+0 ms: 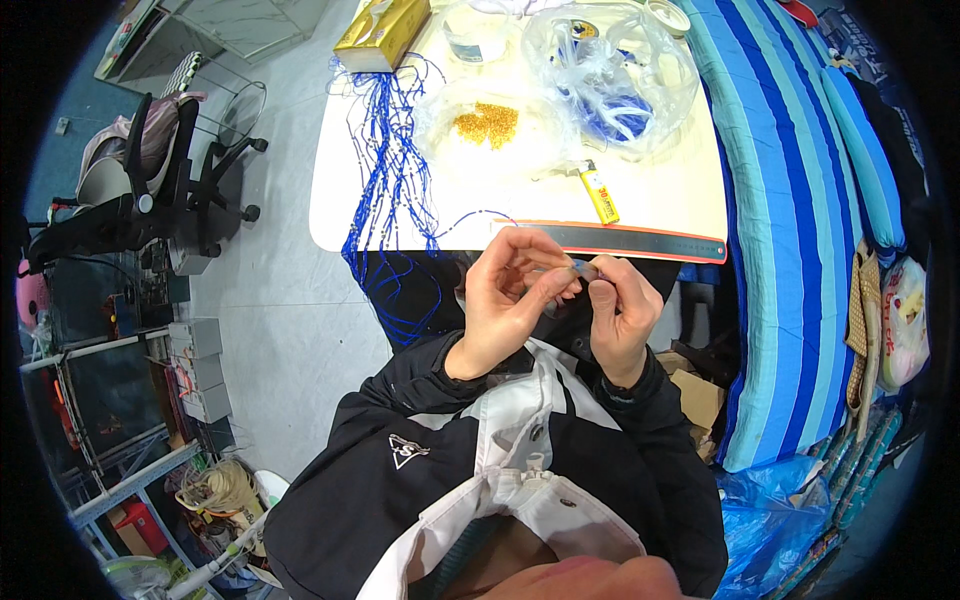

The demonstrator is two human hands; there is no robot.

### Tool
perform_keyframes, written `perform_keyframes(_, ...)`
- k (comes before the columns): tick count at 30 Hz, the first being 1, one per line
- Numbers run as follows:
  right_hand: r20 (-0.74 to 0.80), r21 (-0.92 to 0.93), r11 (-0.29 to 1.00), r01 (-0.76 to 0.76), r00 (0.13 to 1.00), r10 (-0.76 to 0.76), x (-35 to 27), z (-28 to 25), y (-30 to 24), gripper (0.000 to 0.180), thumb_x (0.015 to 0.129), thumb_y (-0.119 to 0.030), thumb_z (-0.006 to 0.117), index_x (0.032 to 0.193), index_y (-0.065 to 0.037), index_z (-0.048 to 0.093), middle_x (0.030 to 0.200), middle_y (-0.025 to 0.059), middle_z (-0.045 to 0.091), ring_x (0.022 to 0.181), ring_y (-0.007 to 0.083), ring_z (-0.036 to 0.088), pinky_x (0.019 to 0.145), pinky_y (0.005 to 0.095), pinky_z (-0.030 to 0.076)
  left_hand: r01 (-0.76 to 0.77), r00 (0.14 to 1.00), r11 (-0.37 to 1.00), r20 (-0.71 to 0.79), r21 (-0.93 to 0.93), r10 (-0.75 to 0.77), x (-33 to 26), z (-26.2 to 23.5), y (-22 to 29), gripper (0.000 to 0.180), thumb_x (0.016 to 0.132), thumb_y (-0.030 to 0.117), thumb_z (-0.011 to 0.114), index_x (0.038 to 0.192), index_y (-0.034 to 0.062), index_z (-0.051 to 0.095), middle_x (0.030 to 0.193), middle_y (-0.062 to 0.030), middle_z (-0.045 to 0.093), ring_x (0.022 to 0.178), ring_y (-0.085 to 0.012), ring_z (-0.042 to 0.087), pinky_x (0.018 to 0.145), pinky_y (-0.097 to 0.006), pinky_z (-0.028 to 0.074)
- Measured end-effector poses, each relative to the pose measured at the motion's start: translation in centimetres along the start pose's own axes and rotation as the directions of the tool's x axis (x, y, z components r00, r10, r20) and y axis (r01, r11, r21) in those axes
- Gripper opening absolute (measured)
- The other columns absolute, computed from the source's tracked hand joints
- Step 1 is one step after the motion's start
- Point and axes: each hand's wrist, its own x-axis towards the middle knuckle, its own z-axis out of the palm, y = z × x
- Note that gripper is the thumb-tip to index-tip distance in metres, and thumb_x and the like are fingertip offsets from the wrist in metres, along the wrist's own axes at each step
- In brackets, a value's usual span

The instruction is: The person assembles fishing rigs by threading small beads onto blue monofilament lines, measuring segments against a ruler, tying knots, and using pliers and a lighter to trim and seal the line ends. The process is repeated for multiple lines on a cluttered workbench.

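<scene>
My left hand (pixel 512 292) and my right hand (pixel 626 308) meet just off the near edge of the white table (pixel 335 200). Thumb and forefinger of each are pinched together, almost touching, around something too small to name. Long strands of blue beads (pixel 385 150) lie on the table to the left and hang over its edge. A single thin strand curves from them toward my left hand. Just beyond my hands lies a dark ruler (pixel 630 243) with an orange-red border. A yellow lighter (pixel 600 195) rests behind it.
Golden beads (pixel 488 125) lie on clear plastic mid-table. Behind are a clear bag (pixel 655 80) with blue contents, a clear tub (pixel 468 42) and a golden tissue box (pixel 385 38). Striped blue bedding (pixel 790 250) borders the right side; an office chair (pixel 165 180) stands left.
</scene>
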Motion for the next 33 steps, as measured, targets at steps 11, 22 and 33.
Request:
perform_keyframes(11,0.006,-0.007,1.000,0.003,1.000,-0.003,-0.1,-0.1,0.0,0.024,0.095,-0.024,0.063,0.093,0.000,0.062,0.067,0.0090,0.055,0.051,0.0198,0.051,0.047,0.0299,0.039,0.010,1.000,1.000,0.008,-0.009,-0.010,-0.1,-0.1,0.0,0.024,0.089,-0.006,0.063,0.108,-0.0039,0.049,0.095,-0.0133,0.064,0.082,-0.0181,0.067,0.073,-0.029,0.057)
perform_keyframes(22,0.013,-0.011,1.000,-0.011,1.000,0.011,-0.1,-0.2,-0.2,0.020,0.094,-0.020,0.064,0.092,-0.001,0.062,0.065,0.0084,0.054,0.051,0.0185,0.051,0.046,0.0292,0.039,-0.004,1.000,1.000,0.010,0.001,0.003,0.0,-0.1,0.0,0.024,0.089,-0.004,0.064,0.108,-0.0016,0.050,0.094,-0.0097,0.065,0.082,-0.0127,0.067,0.068,-0.021,0.054)
perform_keyframes(33,-0.030,-0.080,0.988,-0.134,0.991,0.132,0.0,-1.3,-0.1,0.008,0.090,-0.006,0.064,0.093,0.001,0.063,0.070,0.0126,0.059,0.055,0.0214,0.057,0.051,0.0295,0.042,0.011,0.998,0.983,0.056,0.181,-0.021,0.4,-0.4,-0.1,0.009,0.088,-0.002,0.065,0.096,-0.0035,0.061,0.088,-0.0051,0.062,0.069,-0.0072,0.058,0.061,-0.020,0.048)
